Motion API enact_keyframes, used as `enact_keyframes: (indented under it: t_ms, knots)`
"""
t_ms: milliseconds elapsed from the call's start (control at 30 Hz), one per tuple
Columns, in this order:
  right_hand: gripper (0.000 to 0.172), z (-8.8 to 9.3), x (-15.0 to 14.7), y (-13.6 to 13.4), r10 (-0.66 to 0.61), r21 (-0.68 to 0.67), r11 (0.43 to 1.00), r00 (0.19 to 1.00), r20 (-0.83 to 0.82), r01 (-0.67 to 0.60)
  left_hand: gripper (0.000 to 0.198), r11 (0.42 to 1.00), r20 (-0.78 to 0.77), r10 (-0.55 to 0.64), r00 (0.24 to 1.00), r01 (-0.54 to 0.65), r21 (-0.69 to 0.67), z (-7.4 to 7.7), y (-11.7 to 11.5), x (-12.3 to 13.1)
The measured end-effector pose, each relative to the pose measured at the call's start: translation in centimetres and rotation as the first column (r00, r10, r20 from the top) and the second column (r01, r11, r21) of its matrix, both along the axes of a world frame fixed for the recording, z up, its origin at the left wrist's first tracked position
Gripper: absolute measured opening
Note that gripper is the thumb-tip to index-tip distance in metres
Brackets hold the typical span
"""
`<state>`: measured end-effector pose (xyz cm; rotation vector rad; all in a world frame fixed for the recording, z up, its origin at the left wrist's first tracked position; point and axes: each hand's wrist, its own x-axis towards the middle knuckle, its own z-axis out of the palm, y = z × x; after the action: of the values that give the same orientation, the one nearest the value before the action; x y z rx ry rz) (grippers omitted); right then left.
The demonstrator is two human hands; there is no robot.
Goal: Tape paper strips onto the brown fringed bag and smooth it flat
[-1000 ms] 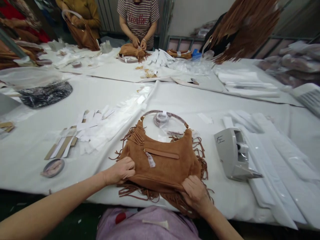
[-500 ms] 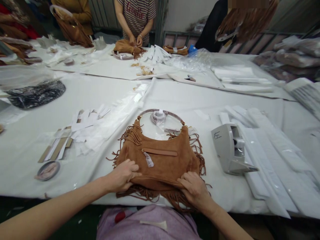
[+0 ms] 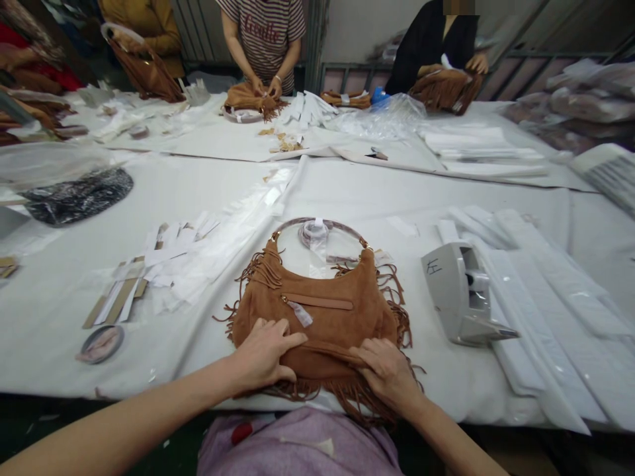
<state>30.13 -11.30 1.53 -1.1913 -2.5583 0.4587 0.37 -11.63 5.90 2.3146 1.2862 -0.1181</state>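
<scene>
A brown suede bag [image 3: 322,324] with fringes lies flat on the white table at the near edge, its handle pointing away from me. My left hand [image 3: 265,350] rests on the lower left of the bag, thumb and fingers spread apart on the suede. My right hand [image 3: 384,370] grips the bag's lower right edge, its fingers curled on the fabric. Above the hands run a zip strip [image 3: 317,302] and a puller wrapped in clear film [image 3: 300,313]. A wrapped coiled strap [image 3: 315,233] lies inside the handle loop.
A grey tape dispenser [image 3: 459,294] stands right of the bag, beside long white wrapped strips [image 3: 540,311]. Paper strips [image 3: 119,294] and a tape roll [image 3: 100,344] lie left. Across the table [image 3: 362,192], people handle brown bags.
My left hand has opened and moved right and inward on the bag; my right hand stays on the edge. At the back right, a person has lowered a fringed bag to the table.
</scene>
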Motion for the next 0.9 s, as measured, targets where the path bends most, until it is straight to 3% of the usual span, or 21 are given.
enact_keyframes:
  t_ms: [67, 133, 267, 367, 400, 533, 633, 733, 900]
  knots:
    - [0.025, 0.9, -0.4, -0.2, 0.016, -0.024, 1.0, 0.999, 0.031, -0.015, 0.024, 0.996, -0.019, -0.084, 0.996, 0.084, 0.034, 0.2, -0.4, 0.6]
    - [0.039, 2.0, -1.2, -0.5, 0.053, -0.062, 0.997, 0.997, 0.057, -0.049, 0.011, 0.989, -0.044, -0.144, 0.989, 0.145, 0.031, 0.5, -0.4, 1.0]
    - [0.054, 3.5, -3.8, -0.9, 0.108, -0.166, 0.981, 0.993, 0.055, -0.098, 0.032, 0.985, -0.11, -0.17, 0.979, 0.172, 0.007, 1.1, -0.3, 1.5]
    - [0.041, 3.0, -5.6, -0.8, 0.108, -0.174, 0.981, 0.988, 0.115, -0.087, 0.063, 0.987, -0.138, -0.144, 0.98, 0.152, 0.052, 1.1, -0.5, 2.5]
    - [0.033, 2.5, -6.0, -0.7, 0.093, -0.14, 0.987, 0.985, 0.143, -0.073, 0.063, 0.99, -0.136, -0.114, 0.984, 0.125, 0.072, 1.0, -0.5, 2.8]
    - [0.02, 0.7, -6.0, -0.5, -0.004, 0.11, 0.994, 0.986, 0.165, -0.015, 0.019, 0.997, -0.135, -0.025, 0.991, 0.034, 0.064, -0.2, 0.1, 4.1]
    - [0.006, 0.2, -4.3, -0.7, -0.065, 0.275, 0.961, 0.991, 0.117, 0.03, 0.01, 0.998, -0.119, -0.015, 0.993, 0.022, 0.056, -0.9, 0.6, 3.9]
    - [0.023, -0.1, -2.1, -1.2, -0.103, 0.397, 0.915, 0.992, 0.078, 0.063, 0.016, 0.993, -0.063, 0.036, 0.997, -0.028, 0.115, -1.7, -0.1, 2.1]
    - [0.022, -0.9, -0.4, -1.7, -0.07, 0.48, 0.876, 0.997, 0.04, 0.042, 0.022, 0.964, 0.061, 0.096, 0.994, -0.108, 0.242, -4.3, -2.2, -3.0]
